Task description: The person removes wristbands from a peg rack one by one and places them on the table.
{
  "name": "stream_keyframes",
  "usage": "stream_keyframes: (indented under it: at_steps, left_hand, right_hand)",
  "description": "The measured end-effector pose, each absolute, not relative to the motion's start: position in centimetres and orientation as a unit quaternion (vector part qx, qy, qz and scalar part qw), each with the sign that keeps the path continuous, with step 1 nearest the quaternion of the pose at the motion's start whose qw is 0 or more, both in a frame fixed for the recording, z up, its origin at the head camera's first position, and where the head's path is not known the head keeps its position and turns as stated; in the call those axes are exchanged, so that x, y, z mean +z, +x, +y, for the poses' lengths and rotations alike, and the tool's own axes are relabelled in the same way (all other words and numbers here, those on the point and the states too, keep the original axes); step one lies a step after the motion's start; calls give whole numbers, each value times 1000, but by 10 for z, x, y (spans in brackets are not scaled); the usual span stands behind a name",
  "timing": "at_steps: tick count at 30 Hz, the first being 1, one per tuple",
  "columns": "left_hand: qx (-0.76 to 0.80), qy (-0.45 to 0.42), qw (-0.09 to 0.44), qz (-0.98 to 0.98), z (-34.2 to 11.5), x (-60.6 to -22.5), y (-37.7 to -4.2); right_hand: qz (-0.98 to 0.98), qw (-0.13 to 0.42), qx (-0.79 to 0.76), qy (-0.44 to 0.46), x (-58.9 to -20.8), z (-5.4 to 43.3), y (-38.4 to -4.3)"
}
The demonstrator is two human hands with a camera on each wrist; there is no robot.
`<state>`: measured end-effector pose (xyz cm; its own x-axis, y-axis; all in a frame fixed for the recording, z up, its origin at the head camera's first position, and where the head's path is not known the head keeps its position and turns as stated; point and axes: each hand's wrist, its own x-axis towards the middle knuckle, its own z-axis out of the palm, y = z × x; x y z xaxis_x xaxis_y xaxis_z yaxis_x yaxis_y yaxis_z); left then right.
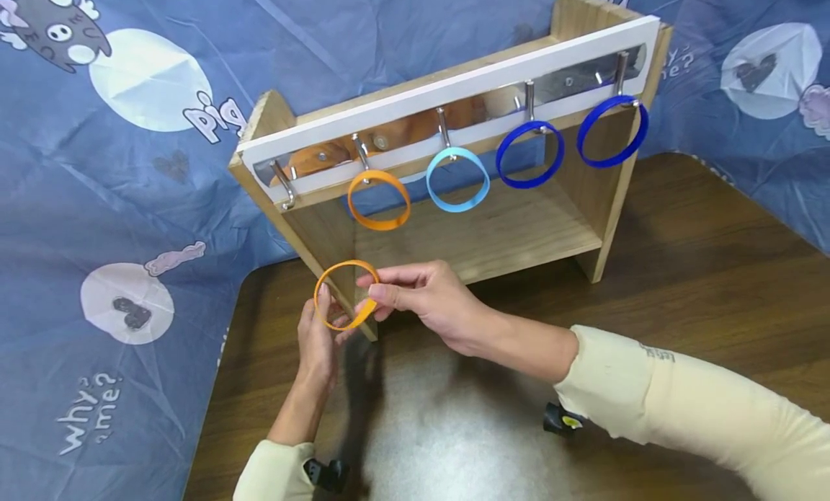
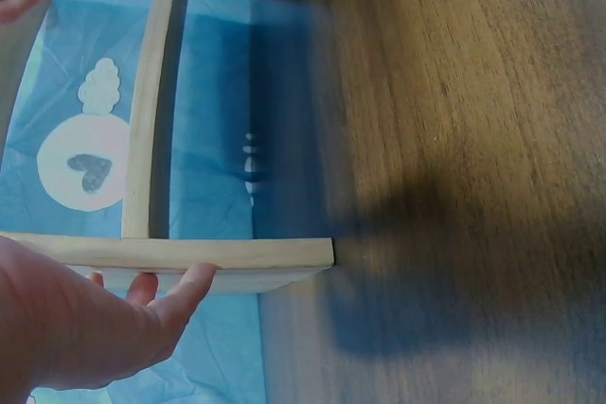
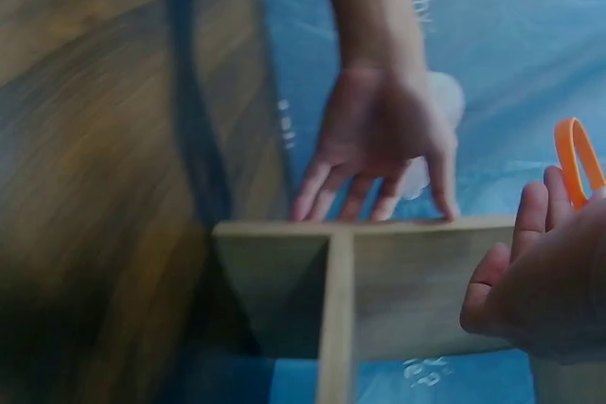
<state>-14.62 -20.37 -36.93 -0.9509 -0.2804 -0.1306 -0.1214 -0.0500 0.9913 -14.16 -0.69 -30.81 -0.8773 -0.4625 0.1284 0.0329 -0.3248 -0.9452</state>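
My right hand (image 1: pixel 447 306) pinches an orange wristband (image 1: pixel 364 313) between thumb and fingers, in front of the lower left side of a wooden stand (image 1: pixel 480 227). In the right wrist view the held band stands up beyond the fingertips. My left hand (image 1: pixel 316 346) rests on the stand's left side panel (image 3: pixel 426 226), its fingers spread and fairly straight. Across the stand's top runs a row of metal hooks (image 1: pixel 282 184). From these hang another orange wristband (image 1: pixel 382 225), a light blue one (image 1: pixel 459 207) and two dark blue ones (image 1: pixel 528 183).
The stand is on a brown wooden table (image 1: pixel 681 227), with a lower shelf board (image 1: pixel 519 220) between its side panels. A blue printed cloth (image 1: pixel 162 220) hangs behind and to the left. Cameras are strapped at both wrists (image 1: pixel 327 475).
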Motion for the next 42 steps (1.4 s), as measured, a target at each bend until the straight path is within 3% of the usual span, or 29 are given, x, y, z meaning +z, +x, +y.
stream_keyframes:
  at_steps: [15,26,35,42]
  left_hand:
    - [-719,125,62,-681,-203,-371,-145]
    - [-713,122,55,-688,-204,-370,-145]
    - [-716,122,60,-684,-203,-371,-145]
    - [-716,124,65,-684,-203,-370,-145]
  right_hand:
    - [709,251,-643,-145,-375,26,-145]
    - [804,279,-519,-77,-413,34,-148]
    - [886,232,-388,-101,-419,38,-150]
    - [901,189,-371,-123,-413,40,-151]
